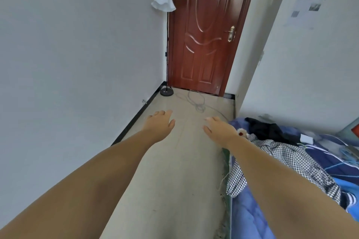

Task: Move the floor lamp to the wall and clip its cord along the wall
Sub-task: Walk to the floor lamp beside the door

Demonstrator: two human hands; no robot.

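The floor lamp stands upright in the far left corner, against the white wall beside the brown door. It has a thin black pole, a white flower-shaped shade and a round black base. Its pale cord lies in loose loops on the floor in front of the door. My left hand and my right hand are stretched out ahead over the floor, fingers apart, holding nothing, well short of the lamp.
A brown wooden door with a brass handle closes the end of the corridor. A bed with blue bedding and piled clothes lines the right side. A black baseboard runs along the left wall, with a small door stop.
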